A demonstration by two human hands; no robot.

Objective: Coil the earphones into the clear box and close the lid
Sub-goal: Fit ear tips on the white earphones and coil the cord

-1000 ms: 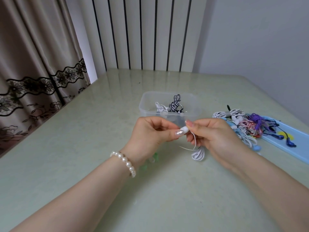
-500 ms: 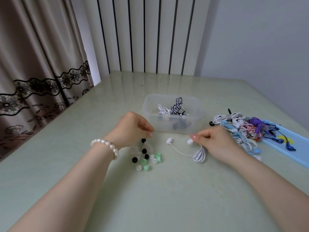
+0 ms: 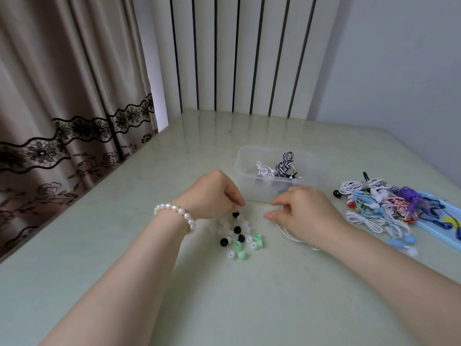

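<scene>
Since the earlier frame, left hand (image 3: 214,194) stays over the loose ear tips (image 3: 238,236), fingers curled and fingertips pinched together above a black tip; whether they grip anything cannot be told. Right hand (image 3: 306,211) has moved nearer the clear box (image 3: 252,171) and now covers the white earphone cable (image 3: 287,233); its thumb and forefinger are apart, the other fingers curled, and any grip on the cable is hidden. Clear box sits open mid-tabletop (image 3: 249,295), toward the far edge, holding two coiled sets. Uncoiled earphones (image 3: 369,206) lie heaped by the right edge, partly on a blue lid (image 3: 446,216). Pearl bracelet (image 3: 174,212) on left wrist.
</scene>
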